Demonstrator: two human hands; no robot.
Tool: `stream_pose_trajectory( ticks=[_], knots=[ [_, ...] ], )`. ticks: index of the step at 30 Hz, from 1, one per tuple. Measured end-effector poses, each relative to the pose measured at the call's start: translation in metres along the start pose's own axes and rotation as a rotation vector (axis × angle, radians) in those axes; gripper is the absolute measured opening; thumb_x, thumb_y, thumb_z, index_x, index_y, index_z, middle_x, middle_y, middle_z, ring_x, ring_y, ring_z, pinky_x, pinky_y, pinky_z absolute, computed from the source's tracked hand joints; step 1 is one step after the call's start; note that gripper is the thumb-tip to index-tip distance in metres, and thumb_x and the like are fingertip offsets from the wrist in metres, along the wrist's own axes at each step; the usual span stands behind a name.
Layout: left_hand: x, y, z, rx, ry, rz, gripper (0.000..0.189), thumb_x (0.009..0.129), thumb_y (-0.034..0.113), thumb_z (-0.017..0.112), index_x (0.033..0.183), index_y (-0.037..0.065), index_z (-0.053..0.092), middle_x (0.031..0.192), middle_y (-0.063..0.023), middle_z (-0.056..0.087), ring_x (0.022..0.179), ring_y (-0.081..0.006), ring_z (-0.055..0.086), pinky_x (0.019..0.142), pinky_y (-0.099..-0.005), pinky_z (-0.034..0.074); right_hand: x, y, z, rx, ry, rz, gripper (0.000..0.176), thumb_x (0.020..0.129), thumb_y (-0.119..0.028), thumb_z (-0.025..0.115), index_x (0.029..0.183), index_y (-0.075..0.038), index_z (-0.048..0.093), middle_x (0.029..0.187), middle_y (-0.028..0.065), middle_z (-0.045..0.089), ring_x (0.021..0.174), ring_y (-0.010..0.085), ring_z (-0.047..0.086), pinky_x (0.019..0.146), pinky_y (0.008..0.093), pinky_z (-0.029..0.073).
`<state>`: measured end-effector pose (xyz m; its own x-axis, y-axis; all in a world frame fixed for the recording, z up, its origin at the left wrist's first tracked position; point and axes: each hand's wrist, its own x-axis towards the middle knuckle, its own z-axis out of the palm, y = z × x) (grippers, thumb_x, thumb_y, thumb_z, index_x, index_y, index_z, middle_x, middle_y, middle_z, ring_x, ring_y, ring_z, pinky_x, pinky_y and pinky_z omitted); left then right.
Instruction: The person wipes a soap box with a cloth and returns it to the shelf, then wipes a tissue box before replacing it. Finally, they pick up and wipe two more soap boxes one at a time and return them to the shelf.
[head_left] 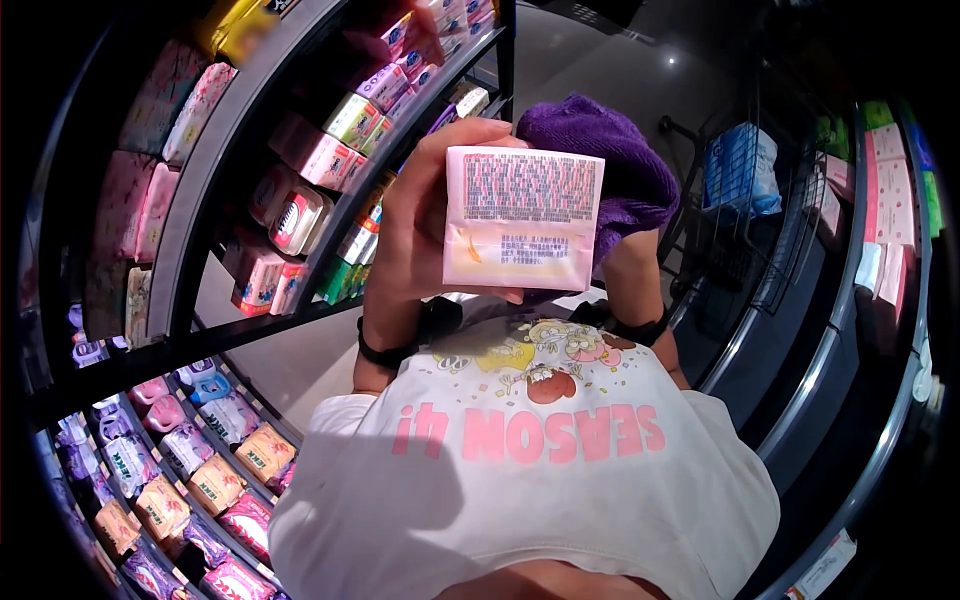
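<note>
Head view showed the left hand (pixel 415 225) clasped around the left edge of a pink pack (pixel 523 220), with fingers over its top and the thumb under its lower edge. The pack was held up at the centre of the frame, above the white shirt (pixel 520 480), with its printed back toward the camera. A purple cloth (pixel 600 160) sat bunched just behind the pack at 1 o'clock. The right forearm (pixel 632 275) rose to the cloth, but the right hand was hidden behind pack and cloth, so I could not tell whether it gripped anything.

The likeliest slip looked to be the pack itself. A soft, smooth wrapper pinched from one side by one hand could twist out and drop toward the shirt or the floor. The cloth might also slide off its unseen support, or drag against the pack if the two were pulled apart.

At 9 to 11 o'clock, a shelf rack (pixel 215 190) carried pink and green boxes (pixel 330 150) close beside the left hand, and a swung elbow could knock them. At 7 o'clock, rows of small packs (pixel 215 480) filled a lower shelf. A wire cart (pixel 760 250) holding a blue bundle (pixel 740 165) stood at 2 o'clock, narrowing the aisle on the right. More stocked shelves (pixel 890 200) curved past 3 o'clock.
</note>
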<state>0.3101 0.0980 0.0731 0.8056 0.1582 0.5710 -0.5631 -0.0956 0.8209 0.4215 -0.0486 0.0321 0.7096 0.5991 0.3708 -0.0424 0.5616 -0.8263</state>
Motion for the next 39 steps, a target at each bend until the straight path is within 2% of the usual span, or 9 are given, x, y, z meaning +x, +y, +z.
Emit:
stream_pose_trajectory(
  ticks=[3, 13, 19, 22, 24, 28, 34, 37, 39],
  knots=[
    [0.000, 0.000, 0.001, 0.003, -0.014, 0.015, 0.100, 0.040, 0.022, 0.090, 0.123, 0.000, 0.038, 0.113, -0.0132, 0.053, 0.105, -0.0196, 0.053, 0.090, -0.0317, 0.044, 0.003, -0.003, 0.000, -0.125, -0.044, -0.083, 0.068, 0.062, -0.011, 0.079, 0.119, 0.006, 0.046, 0.111, 0.0106, 0.057, 0.099, 0.0161, 0.055, 0.089, 0.0282, 0.043],
    [0.001, -0.004, 0.001, 0.034, -0.039, 0.042, 0.099, 0.041, 0.020, 0.090, 0.123, 0.002, 0.038, 0.117, -0.0117, 0.048, 0.108, -0.0190, 0.051, 0.091, -0.0315, 0.044, 0.006, -0.003, 0.001, 0.011, -0.028, -0.020, 0.046, 0.067, 0.003, 0.066, 0.111, 0.003, 0.052, 0.104, 0.0076, 0.059, 0.095, 0.0142, 0.056, 0.087, 0.0269, 0.043],
    [0.004, -0.005, 0.002, 0.143, -0.089, 0.003, 0.104, 0.042, 0.018, 0.089, 0.128, 0.005, 0.034, 0.118, -0.0111, 0.048, 0.107, -0.0189, 0.052, 0.091, -0.0307, 0.045, 0.002, -0.003, 0.003, 0.160, 0.158, 0.075, 0.041, 0.070, 0.007, 0.060, 0.109, 0.000, 0.052, 0.103, 0.0068, 0.059, 0.095, 0.0154, 0.057, 0.087, 0.0282, 0.044],
    [0.006, -0.009, 0.008, -0.051, 0.087, 0.049, 0.097, 0.045, 0.012, 0.087, 0.128, 0.007, 0.037, 0.119, -0.0122, 0.045, 0.106, -0.0232, 0.051, 0.090, -0.0325, 0.044, 0.002, -0.001, -0.005, 0.252, 0.109, 0.073, 0.039, 0.072, 0.004, 0.063, 0.109, -0.001, 0.052, 0.102, 0.0066, 0.059, 0.094, 0.0148, 0.057, 0.085, 0.0278, 0.045],
    [0.009, -0.004, 0.003, 0.558, -0.081, 0.098, 0.088, 0.048, 0.005, 0.082, 0.125, 0.009, 0.040, 0.118, -0.0136, 0.043, 0.106, -0.0282, 0.048, 0.089, -0.0354, 0.041, 0.001, 0.005, -0.014, 0.333, 0.033, 0.075, 0.039, 0.073, 0.000, 0.065, 0.110, -0.002, 0.051, 0.102, 0.0062, 0.059, 0.093, 0.0141, 0.056, 0.084, 0.0272, 0.046],
    [0.008, -0.011, 0.004, 0.407, -0.018, 0.012, 0.072, 0.053, -0.001, 0.076, 0.117, 0.008, 0.045, 0.117, -0.0118, 0.046, 0.108, -0.0271, 0.048, 0.085, -0.0320, 0.043, 0.004, 0.004, -0.007, 0.309, 0.068, 0.058, 0.041, 0.075, -0.006, 0.066, 0.112, -0.001, 0.049, 0.103, 0.0057, 0.058, 0.092, 0.0134, 0.056, 0.082, 0.0262, 0.046],
    [0.008, -0.009, 0.003, 0.339, 0.029, -0.030, 0.076, 0.052, 0.000, 0.079, 0.118, 0.004, 0.043, 0.119, -0.0107, 0.042, 0.109, -0.0185, 0.047, 0.088, -0.0273, 0.043, 0.007, 0.002, -0.006, 0.473, 0.052, 0.220, 0.042, 0.077, -0.008, 0.065, 0.115, 0.000, 0.048, 0.106, 0.0073, 0.058, 0.092, 0.0143, 0.057, 0.081, 0.0277, 0.047],
    [0.007, -0.011, 0.005, 0.240, 0.040, 0.062, 0.080, 0.051, 0.005, 0.083, 0.119, 0.003, 0.041, 0.119, -0.0118, 0.042, 0.107, -0.0187, 0.048, 0.088, -0.0283, 0.042, 0.010, 0.006, -0.002, 0.463, 0.022, 0.217, 0.049, 0.073, -0.008, 0.069, 0.116, 0.000, 0.047, 0.108, 0.0078, 0.057, 0.095, 0.0146, 0.057, 0.083, 0.0277, 0.047],
    [0.002, -0.010, 0.007, 0.230, 0.173, -0.050, 0.084, 0.049, 0.011, 0.085, 0.120, 0.003, 0.040, 0.119, -0.0132, 0.042, 0.107, -0.0207, 0.048, 0.088, -0.0303, 0.042, 0.011, 0.010, 0.002, 0.255, -0.014, 0.110, 0.056, 0.070, -0.007, 0.072, 0.118, 0.000, 0.046, 0.109, 0.0073, 0.057, 0.096, 0.0143, 0.056, 0.086, 0.0280, 0.045]
  ],
)
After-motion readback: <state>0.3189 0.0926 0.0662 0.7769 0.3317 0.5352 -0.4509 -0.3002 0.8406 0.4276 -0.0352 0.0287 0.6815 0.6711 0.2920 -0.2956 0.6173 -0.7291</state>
